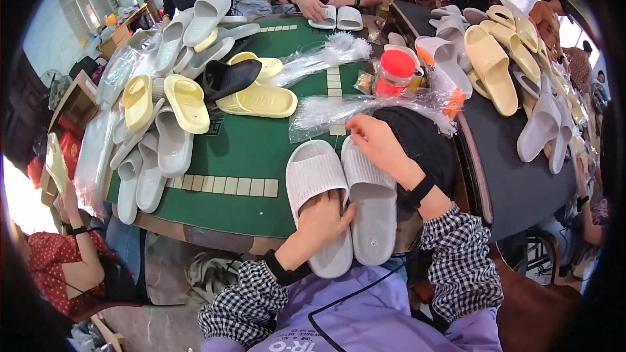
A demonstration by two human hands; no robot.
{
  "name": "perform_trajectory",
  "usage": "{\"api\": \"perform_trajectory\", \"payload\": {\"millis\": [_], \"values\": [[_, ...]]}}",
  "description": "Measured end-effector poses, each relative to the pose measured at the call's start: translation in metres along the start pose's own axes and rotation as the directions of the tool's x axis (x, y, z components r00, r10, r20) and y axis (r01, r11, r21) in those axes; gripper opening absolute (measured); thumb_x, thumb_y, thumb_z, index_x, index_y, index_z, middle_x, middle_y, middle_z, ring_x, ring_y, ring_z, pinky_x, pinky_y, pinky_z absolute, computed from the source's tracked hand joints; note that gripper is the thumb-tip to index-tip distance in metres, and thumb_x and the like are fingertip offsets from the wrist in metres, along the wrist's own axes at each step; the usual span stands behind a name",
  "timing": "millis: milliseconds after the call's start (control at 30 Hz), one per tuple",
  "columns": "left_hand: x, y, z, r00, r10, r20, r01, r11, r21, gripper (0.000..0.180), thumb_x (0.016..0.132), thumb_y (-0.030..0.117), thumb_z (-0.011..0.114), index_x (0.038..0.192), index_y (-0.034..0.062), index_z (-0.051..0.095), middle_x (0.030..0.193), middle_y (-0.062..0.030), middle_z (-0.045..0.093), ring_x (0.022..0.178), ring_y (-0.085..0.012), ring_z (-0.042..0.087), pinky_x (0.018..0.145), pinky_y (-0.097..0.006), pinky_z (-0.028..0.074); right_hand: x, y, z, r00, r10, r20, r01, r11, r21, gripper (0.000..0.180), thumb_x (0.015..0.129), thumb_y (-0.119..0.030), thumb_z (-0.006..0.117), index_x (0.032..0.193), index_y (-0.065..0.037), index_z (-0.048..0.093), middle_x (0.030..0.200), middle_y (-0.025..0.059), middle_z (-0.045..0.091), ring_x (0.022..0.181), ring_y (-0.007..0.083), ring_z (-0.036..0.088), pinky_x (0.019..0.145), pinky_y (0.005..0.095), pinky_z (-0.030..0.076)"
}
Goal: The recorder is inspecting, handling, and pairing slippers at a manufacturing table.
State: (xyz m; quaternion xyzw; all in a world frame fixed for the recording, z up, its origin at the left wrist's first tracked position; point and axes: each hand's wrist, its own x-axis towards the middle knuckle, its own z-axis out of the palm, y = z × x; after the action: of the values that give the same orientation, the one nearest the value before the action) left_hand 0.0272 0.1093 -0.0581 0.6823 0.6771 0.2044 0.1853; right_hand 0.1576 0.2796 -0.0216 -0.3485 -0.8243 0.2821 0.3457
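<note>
A pair of light grey slippers stands at the table's near edge, the left slipper [318, 173] beside the right slipper [375, 221]. My left hand [323, 221] has its fingers tucked under the left slipper's ribbed strap, thumb outside against the neighbouring slipper; the fingertips are hidden. Above the right slipper's toe, my right hand [378, 145] has its fingers drawn together. Thin white strands show by the toes, but what the fingers pinch is too small to make out. A bundle of white plastic ties [326, 114] lies just beyond on clear film.
Grey and yellow slippers [189, 104] pile up at the left, with a black slipper [231, 79] among them. A red-lidded jar [394, 73] stands beyond my right hand, near a black cloth [417, 137]. More slippers cover the dark right-hand table [495, 182]. Co-workers sit around.
</note>
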Motion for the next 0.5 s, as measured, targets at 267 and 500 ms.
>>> {"api": "perform_trajectory", "payload": {"millis": [267,500], "values": [[0.000,0.004,-0.003,0.999,0.031,-0.035,-0.030,0.999,0.013,0.051,0.091,0.039,0.061,0.112,-0.0077,0.056,0.108,-0.0302,0.059,0.093,-0.0433,0.063,0.081,-0.051,0.053,0.029,-0.023,0.026,0.916,-0.222,0.335,0.273,0.955,-0.115,0.017,0.090,-0.013,0.056,0.094,-0.003,0.070,0.093,0.0153,0.070,0.090,0.0326,0.067,0.082,0.0427,0.052],[0.000,0.003,0.001,0.995,0.069,-0.069,-0.069,0.998,0.005,0.051,0.094,0.039,0.058,0.112,-0.0088,0.056,0.107,-0.0304,0.059,0.093,-0.0443,0.063,0.082,-0.050,0.052,0.032,-0.018,0.046,0.879,-0.042,0.475,0.119,0.984,-0.135,0.021,0.088,-0.017,0.060,0.096,-0.004,0.074,0.091,0.0161,0.073,0.086,0.0340,0.070,0.083,0.0421,0.054]]}}
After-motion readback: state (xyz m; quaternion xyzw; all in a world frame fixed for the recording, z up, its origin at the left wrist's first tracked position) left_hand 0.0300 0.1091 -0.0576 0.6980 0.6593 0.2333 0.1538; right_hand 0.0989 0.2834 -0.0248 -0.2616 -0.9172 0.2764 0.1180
